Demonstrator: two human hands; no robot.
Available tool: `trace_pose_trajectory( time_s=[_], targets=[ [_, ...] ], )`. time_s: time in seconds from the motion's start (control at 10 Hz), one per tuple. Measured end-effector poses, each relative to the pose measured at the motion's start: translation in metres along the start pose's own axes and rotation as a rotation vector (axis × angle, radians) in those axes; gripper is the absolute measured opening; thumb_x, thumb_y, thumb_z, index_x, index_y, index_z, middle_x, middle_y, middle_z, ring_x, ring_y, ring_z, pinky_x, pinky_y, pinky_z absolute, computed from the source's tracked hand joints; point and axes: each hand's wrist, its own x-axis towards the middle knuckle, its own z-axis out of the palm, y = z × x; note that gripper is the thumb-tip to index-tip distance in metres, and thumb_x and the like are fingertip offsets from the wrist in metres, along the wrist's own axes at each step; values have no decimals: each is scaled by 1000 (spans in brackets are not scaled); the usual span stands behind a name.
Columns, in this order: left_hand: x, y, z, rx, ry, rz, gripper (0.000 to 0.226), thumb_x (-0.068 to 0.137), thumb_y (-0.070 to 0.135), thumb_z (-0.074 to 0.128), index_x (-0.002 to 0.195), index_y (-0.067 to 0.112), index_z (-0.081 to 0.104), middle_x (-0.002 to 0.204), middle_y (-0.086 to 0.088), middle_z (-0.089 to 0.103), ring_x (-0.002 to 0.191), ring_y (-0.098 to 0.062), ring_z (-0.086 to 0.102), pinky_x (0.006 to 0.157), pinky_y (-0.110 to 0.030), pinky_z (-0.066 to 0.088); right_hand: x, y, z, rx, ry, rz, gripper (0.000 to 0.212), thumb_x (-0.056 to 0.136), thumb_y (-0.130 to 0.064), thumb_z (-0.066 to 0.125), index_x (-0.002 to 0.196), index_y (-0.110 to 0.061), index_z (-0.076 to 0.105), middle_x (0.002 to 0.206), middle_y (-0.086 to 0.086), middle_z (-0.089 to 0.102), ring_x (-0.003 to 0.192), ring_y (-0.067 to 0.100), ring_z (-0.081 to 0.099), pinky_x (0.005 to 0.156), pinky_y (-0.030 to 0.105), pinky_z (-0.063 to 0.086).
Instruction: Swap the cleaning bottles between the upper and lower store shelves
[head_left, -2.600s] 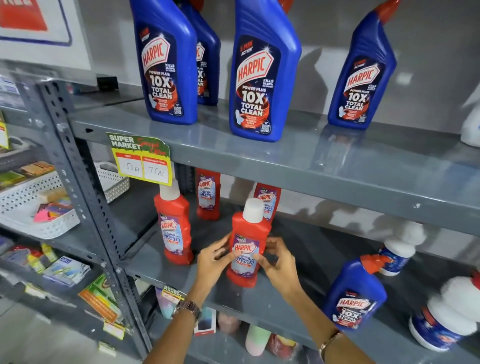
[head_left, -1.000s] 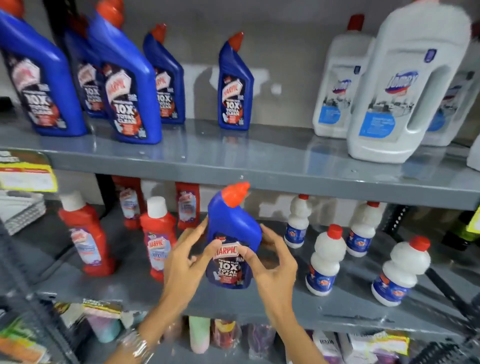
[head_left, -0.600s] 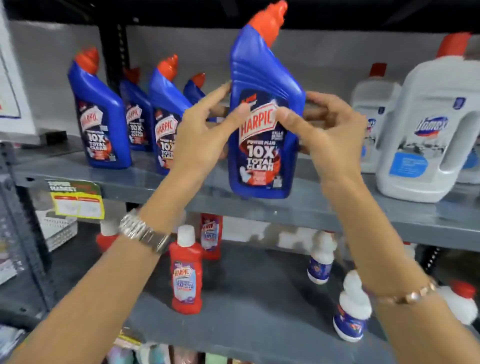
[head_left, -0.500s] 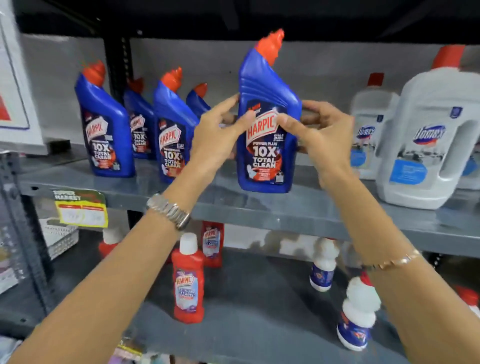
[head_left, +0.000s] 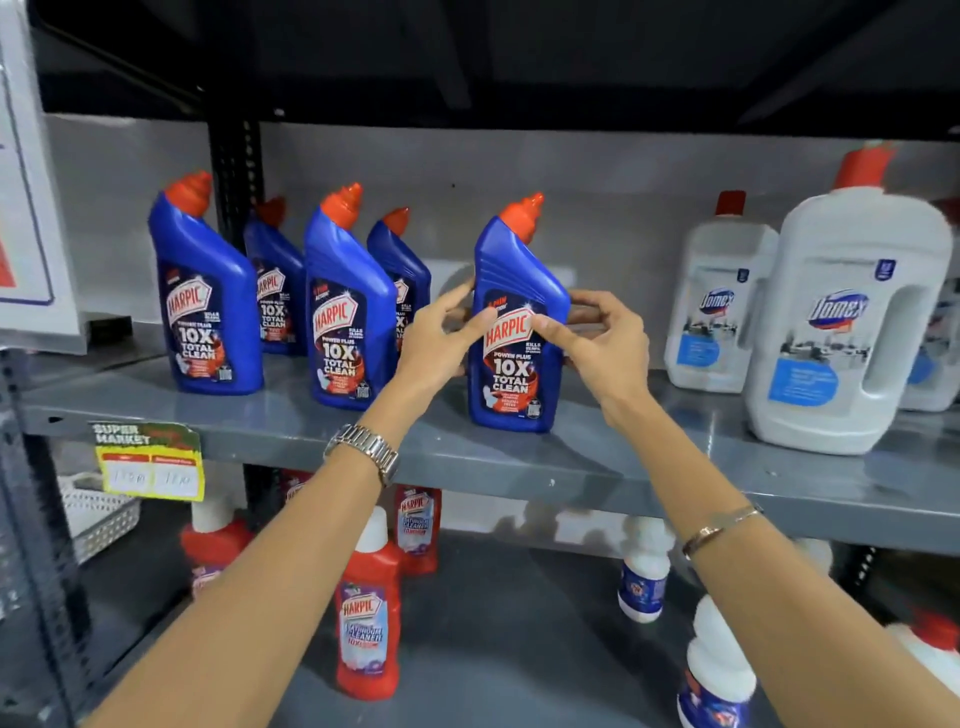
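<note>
A blue Harpic bottle (head_left: 517, 332) with a red cap stands upright on the grey upper shelf (head_left: 571, 462). My left hand (head_left: 441, 338) grips its left side and my right hand (head_left: 597, 338) its right side, thumbs on the label. Several more blue Harpic bottles (head_left: 205, 306) stand to its left on the same shelf. On the lower shelf (head_left: 493, 649), red Harpic bottles (head_left: 368, 613) with white caps stand left of centre, partly behind my left forearm.
Large white Domex jugs (head_left: 841, 332) fill the upper shelf's right end. Small white bottles with blue labels (head_left: 641, 577) stand on the lower shelf at right. A yellow price tag (head_left: 148, 462) hangs from the shelf edge. A white basket (head_left: 98, 514) sits at far left.
I lifted the blue bottle from the lower shelf to the upper one. In the last half second it came down onto the upper shelf, still in both hands.
</note>
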Motion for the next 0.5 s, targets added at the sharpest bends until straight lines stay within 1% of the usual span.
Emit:
trace_pose_trajectory(
  time_s=[0.1, 0.2, 0.3, 0.4, 0.5],
  targets=[
    [0, -1, 0, -13, 7, -4, 48, 87, 25, 59, 133, 29, 44, 96, 9, 59, 98, -16, 60, 68, -30, 55, -2, 1, 0, -8, 1, 7, 52, 58, -52, 80, 103, -31, 63, 97, -3, 71, 84, 16, 70, 78, 48, 59],
    [0, -6, 1, -13, 16, 8, 48, 87, 27, 59, 133, 29, 44, 100, 4, 62, 102, -19, 61, 78, -39, 56, -3, 1, 0, -14, 4, 4, 52, 61, -51, 80, 105, -30, 62, 99, -2, 71, 85, 15, 69, 79, 47, 58],
    [1, -9, 1, 76, 36, 20, 49, 85, 36, 59, 132, 33, 44, 114, -4, 64, 107, -22, 61, 88, -50, 53, -6, -1, 0, -48, 13, -5, 52, 64, -51, 78, 109, -29, 62, 99, -4, 72, 84, 11, 68, 79, 45, 58],
    [-5, -9, 6, 221, 130, 114, 48, 85, 42, 58, 130, 35, 44, 123, 0, 61, 106, -17, 61, 88, -49, 54, -10, -4, -1, -72, 5, -62, 53, 68, -49, 76, 113, -25, 61, 101, -2, 71, 86, 13, 68, 80, 42, 58],
    [-17, -7, 21, 371, 468, 291, 46, 85, 33, 59, 129, 32, 45, 132, 5, 54, 112, -11, 57, 89, -41, 52, -16, 0, -9, -48, 76, -130, 51, 73, -44, 74, 117, -21, 59, 106, 0, 69, 93, 14, 65, 85, 34, 55]
  ],
)
